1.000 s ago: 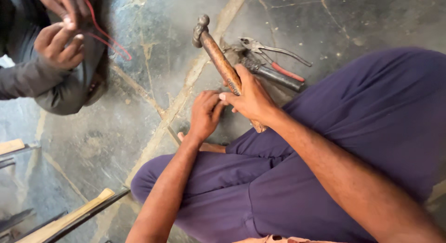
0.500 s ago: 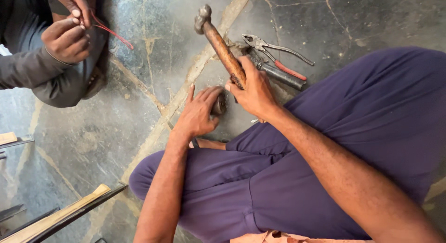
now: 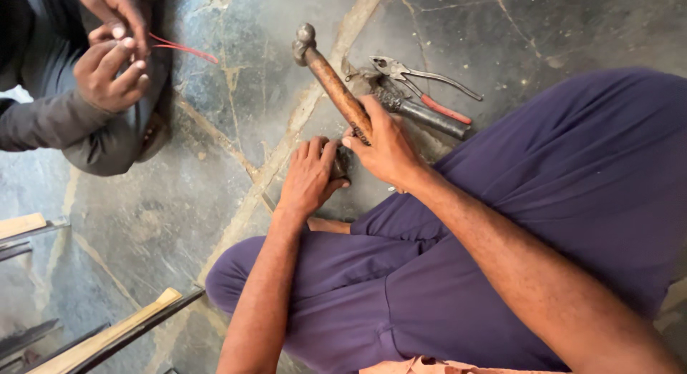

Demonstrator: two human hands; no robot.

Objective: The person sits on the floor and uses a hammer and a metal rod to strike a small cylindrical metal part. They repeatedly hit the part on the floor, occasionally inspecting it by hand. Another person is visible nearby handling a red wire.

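On the cracked grey stone floor (image 3: 215,152), the right hand (image 3: 386,148) grips a wooden-handled steel hammer (image 3: 333,80), head towards eleven o'clock; the left hand (image 3: 309,177) presses down, fingers together, on a small dark object (image 3: 342,163).

The left hand (image 3: 309,175), which half a second ago lay flat on the floor (image 3: 215,130) with its fingers spread, has drawn them together and now curls over a small dark piece (image 3: 342,163) just beside the right hand (image 3: 386,148). The hammer (image 3: 330,80) sits a little lower than a second ago, its head (image 3: 303,43) tipped slightly further left (the right hand's grip on the wooden handle is much the same). At top left, another person's hands (image 3: 111,55) have pulled closer together around a red wire (image 3: 182,48), which now sticks out shorter to the right.
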